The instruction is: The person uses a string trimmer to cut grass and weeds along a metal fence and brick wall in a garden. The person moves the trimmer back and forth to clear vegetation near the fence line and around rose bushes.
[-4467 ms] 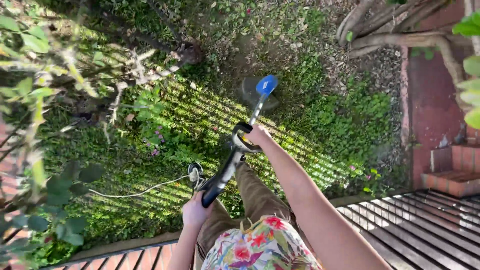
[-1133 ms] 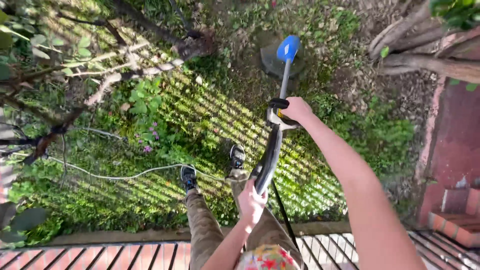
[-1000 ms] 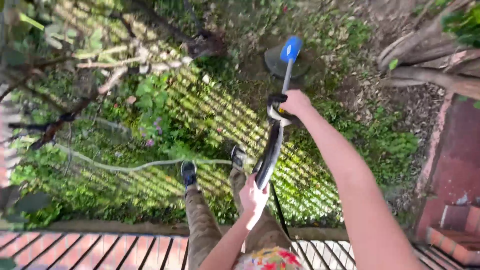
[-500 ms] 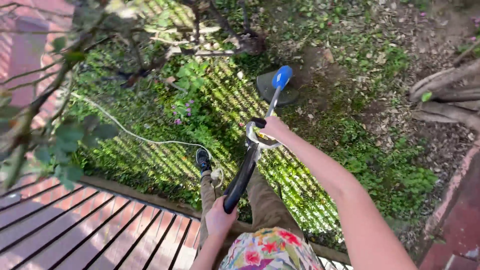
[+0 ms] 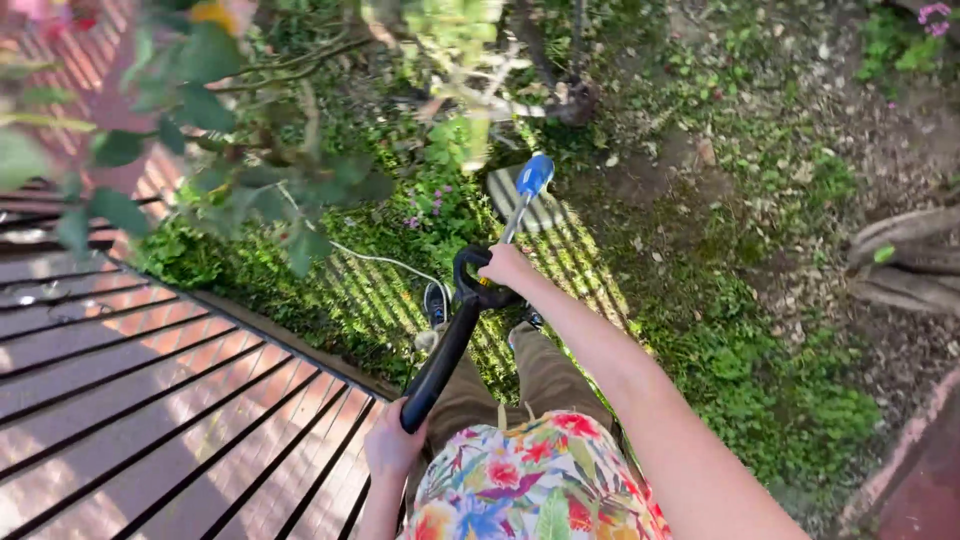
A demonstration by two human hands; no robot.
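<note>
I hold a corded string trimmer with a black shaft (image 5: 447, 348) and a blue motor head (image 5: 534, 175) over a round dark guard (image 5: 505, 190) low on the grass. My right hand (image 5: 505, 266) is closed around the loop handle partway down the shaft. My left hand (image 5: 389, 448) grips the black rear handle near my hip. A white power cord (image 5: 380, 258) trails left across the weeds. My shoe (image 5: 435, 300) stands on the grass beside the shaft.
A red brick paving (image 5: 120, 360) striped with shadows lies at lower left, edged by a kerb (image 5: 290, 345). Leafy branches (image 5: 230, 150) hang across the upper left. Tree roots (image 5: 900, 265) sit at right; a small trunk base (image 5: 577, 100) is beyond the trimmer head.
My view has swung right and the trimmer head has swept left, now nearer the flowering weeds. The brick paving fills more of the lower left. Both hands keep their grips.
</note>
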